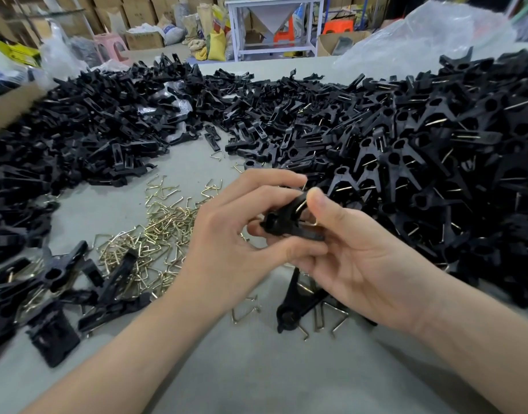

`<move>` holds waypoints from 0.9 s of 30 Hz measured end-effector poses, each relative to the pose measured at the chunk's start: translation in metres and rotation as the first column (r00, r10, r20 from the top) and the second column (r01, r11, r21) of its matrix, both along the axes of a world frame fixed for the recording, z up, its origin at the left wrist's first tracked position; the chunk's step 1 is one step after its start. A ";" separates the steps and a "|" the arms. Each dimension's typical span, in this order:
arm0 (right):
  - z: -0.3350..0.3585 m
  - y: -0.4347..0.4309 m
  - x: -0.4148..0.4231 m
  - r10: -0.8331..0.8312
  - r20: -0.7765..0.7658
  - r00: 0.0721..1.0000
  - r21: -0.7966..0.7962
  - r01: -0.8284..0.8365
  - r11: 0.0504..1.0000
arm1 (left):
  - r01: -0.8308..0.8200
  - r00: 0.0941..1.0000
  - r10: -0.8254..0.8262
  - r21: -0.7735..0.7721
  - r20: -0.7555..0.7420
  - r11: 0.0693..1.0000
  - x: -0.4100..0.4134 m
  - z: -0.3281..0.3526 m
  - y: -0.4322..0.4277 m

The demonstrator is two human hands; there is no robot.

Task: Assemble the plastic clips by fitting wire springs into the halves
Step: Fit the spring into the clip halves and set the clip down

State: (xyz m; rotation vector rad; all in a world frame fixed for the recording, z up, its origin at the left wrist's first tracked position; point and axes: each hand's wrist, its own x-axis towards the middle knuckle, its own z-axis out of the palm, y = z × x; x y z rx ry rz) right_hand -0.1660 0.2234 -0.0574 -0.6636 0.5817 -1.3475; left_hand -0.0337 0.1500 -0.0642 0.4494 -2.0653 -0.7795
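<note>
Both hands hold one black plastic clip (289, 222) above the grey table (242, 369). My left hand (227, 243) grips its left end with curled fingers. My right hand (355, 264) holds the other end, thumb pressing on top where a wire spring (301, 206) shows between the halves. A heap of brass wire springs (155, 234) lies to the left of my left hand. Loose black clip halves (92, 121) are piled at the left and back. Assembled clips (436, 162) with springs are piled at the right.
Another black clip (292, 309) and a few loose springs (331, 318) lie on the table under my right hand. More clips (48, 282) lie at the near left. Clear plastic bags (421, 37), cardboard boxes and a white frame stand beyond the table.
</note>
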 end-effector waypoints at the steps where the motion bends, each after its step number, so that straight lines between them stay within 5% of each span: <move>1: 0.000 0.000 0.000 0.018 0.018 1.000 0.007 -0.018 1.000 | 0.002 1.000 -0.002 0.009 -0.004 1.000 0.000 -0.001 0.001; 17: 0.000 -0.004 0.000 -0.173 -0.042 0.984 0.073 0.176 0.982 | -0.051 0.999 0.052 -0.033 0.012 0.998 -0.001 -0.008 -0.005; 27: 0.000 0.000 0.002 -0.180 -0.125 0.976 -0.023 0.178 0.984 | -0.006 0.999 0.006 -0.015 -0.038 1.000 0.002 -0.006 -0.006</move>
